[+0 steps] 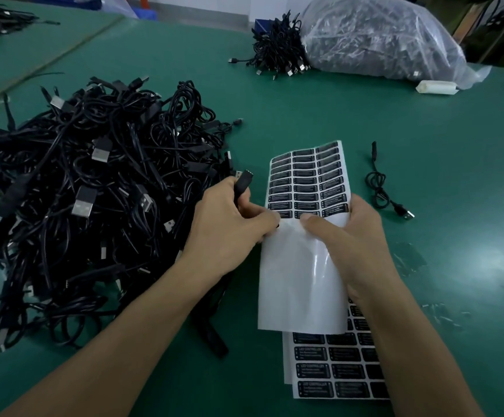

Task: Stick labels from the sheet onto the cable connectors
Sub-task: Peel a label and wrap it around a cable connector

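Note:
A white label sheet (302, 278) with rows of black labels on its upper half is held up over the green table. My right hand (353, 245) grips its right edge, thumb on the lowest label row. My left hand (229, 227) holds a black cable connector (242, 183) in its curled fingers while its thumb and fingertip touch the sheet's left edge at the lowest label row. The connector's cable runs down under my left forearm.
A big pile of black USB cables (94, 191) lies at the left. More label sheets (335, 368) lie under my right forearm. One loose cable (380, 188) lies to the right. A cable bundle (278, 52) and a full plastic bag (386, 40) sit at the back.

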